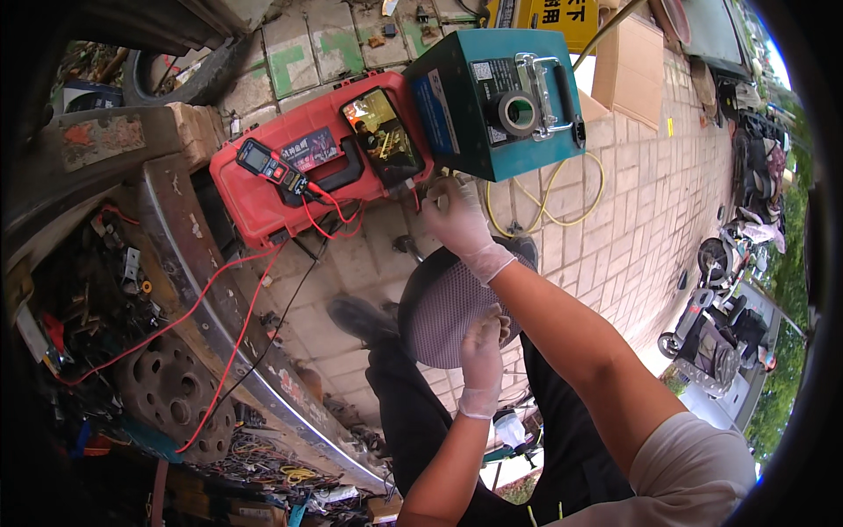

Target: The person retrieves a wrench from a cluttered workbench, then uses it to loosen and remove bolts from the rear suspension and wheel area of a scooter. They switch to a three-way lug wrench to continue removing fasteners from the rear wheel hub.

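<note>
My right hand [461,218], in a clear glove, reaches to the gap between a red plastic case [250,206] and a dark green box [536,156]. Its fingers are bent together; what they hold, if anything, is too small to name. My left hand [483,353], also gloved, is held curled over a round mesh-covered stool seat [435,316], its fingertips closed and their contents hidden. On the case lie a multimeter [272,167] with red and black leads and a phone [383,132] with its screen lit. A roll of tape [516,114] rests on the green box beside its metal handle [562,92].
A yellow cable [549,211] loops over the paving by the green box. An open cardboard carton [634,75] stands behind it. To the left, a metal-edged bench [189,237] borders cluttered parts, including a round metal disc with holes [171,395]. A tyre [189,83] lies far left.
</note>
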{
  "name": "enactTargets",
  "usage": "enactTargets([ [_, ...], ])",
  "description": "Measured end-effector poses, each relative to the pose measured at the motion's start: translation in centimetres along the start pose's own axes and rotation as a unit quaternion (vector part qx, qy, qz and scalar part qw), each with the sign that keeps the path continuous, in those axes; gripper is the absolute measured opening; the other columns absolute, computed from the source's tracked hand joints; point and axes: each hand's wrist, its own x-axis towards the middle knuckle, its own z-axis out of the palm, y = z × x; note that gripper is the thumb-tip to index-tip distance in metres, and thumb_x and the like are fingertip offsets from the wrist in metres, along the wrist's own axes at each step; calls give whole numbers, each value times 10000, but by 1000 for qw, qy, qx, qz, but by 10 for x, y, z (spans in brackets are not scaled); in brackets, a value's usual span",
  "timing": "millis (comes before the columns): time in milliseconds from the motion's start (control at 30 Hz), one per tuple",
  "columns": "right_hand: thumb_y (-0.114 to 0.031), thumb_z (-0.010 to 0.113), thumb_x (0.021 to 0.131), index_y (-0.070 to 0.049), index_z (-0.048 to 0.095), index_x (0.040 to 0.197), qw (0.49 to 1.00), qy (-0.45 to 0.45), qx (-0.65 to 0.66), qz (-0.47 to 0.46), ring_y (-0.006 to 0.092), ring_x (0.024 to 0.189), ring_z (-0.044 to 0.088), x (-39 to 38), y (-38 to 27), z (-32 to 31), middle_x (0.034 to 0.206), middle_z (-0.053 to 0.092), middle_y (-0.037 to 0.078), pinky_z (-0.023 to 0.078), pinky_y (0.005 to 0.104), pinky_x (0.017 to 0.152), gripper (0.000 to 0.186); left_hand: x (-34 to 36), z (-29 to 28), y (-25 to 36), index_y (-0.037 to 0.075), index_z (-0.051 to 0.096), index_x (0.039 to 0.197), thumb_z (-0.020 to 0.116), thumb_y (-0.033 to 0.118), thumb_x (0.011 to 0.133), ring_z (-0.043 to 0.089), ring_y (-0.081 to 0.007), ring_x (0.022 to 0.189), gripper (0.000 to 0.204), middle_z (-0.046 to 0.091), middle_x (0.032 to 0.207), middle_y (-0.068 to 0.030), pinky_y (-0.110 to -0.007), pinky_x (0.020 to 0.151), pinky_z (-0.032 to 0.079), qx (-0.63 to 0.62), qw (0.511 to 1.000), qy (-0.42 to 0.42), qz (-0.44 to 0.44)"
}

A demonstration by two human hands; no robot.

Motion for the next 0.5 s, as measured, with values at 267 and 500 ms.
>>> enactTargets([
  [267, -164, 682, 798, -8, 599, 1013, 997, 17, 53, 49, 320, 853, 651, -5, 4, 11, 903, 657, 163, 515, 397, 769, 278, 1, -6, 27, -13, 624, 1120, 486, 129, 961, 578, -141, 808, 254, 638, 920, -63, -287, 793, 455, 11, 997, 64, 31],
  [500, -199, 683, 799, -21, 613, 991, 996, -1, 30, 78, 337, 872, 653, -2, 3, 22, 903, 657, 175, 512, 422, 776, 272, 5, -14, 33, -19, 622, 1138, 492, 161, 976, 576, -135, 823, 275, 637, 922, -54, -293, 812, 471, -1, 995, 82, 47],
])
